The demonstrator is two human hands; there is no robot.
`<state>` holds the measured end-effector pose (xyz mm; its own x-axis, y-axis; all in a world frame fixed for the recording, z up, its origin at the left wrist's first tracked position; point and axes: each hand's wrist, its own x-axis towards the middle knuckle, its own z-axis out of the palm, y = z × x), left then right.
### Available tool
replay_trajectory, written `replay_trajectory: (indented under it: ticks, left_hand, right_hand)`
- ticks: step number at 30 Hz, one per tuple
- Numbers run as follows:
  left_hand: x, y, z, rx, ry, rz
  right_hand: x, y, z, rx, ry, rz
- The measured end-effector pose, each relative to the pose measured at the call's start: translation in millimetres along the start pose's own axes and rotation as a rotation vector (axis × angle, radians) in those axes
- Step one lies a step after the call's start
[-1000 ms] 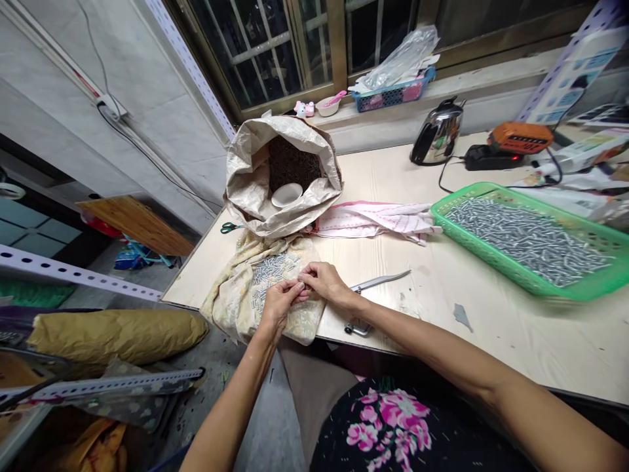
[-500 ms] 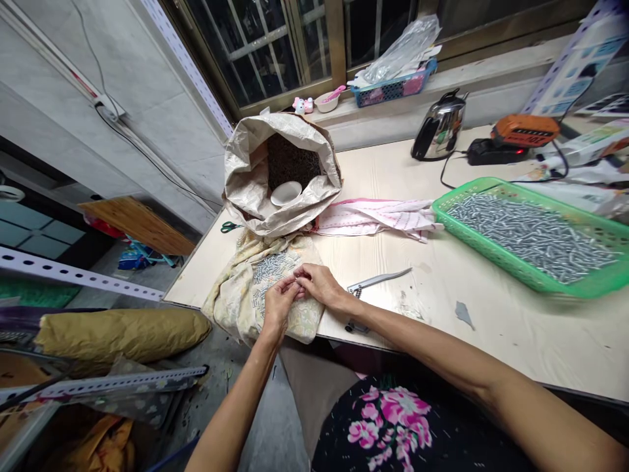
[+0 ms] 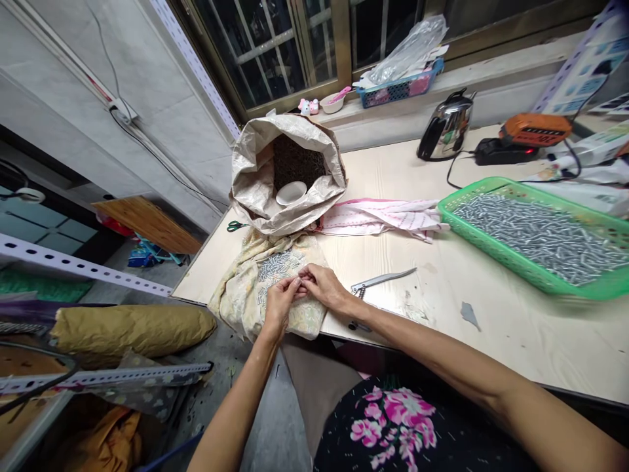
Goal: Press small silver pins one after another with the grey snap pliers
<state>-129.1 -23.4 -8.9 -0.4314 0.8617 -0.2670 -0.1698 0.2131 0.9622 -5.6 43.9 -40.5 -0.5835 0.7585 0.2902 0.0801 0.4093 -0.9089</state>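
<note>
Head view: I see the left hand (image 3: 281, 303) and the right hand (image 3: 323, 288) meeting just below the frame's centre, fingertips drawn together in a pinch above the right part of a patterned cloth (image 3: 307, 321). Whether a piece sits between them I cannot tell; that spot is too small and covered. Small metal pins (image 3: 274, 266) lie loose on the cloth just left of the fingers, probably so they don't roll and are easy to pick up. Beyond, at upper centre, a sack (image 3: 246, 180) stands with its mouth spread wide, which I'd guess makes its dark contents (image 3: 301, 160) easy to reach; a white bowl (image 3: 291, 193) rests inside. More metal pieces (image 3: 540, 233) fill a green basket (image 3: 491, 253) at the right, its walls likely stopping them scattering over the table (image 3: 521, 334). A metal tool (image 3: 388, 278) lies beside the right forearm (image 3: 422, 337).
</note>
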Motion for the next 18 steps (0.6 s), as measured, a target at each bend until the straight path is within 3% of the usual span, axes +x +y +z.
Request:
replay_trajectory:
  ticks: [3,7,18]
  left_hand:
    - [-2.2,0.0,1.2,0.053,0.026,0.094]
    - [-3.0,2.6,1.1,0.103,0.034,0.181]
    - [-0.1,6.2,5.5,0.255,0.045,0.267]
  right_hand:
    - [0.1,-2.2,1.1,0.025,0.019,0.038]
    - [3.1,-4.0,-3.3,0.087,-0.061,0.057]
    - [2.0,-1.7,-2.5,0.214,-0.084,0.172]
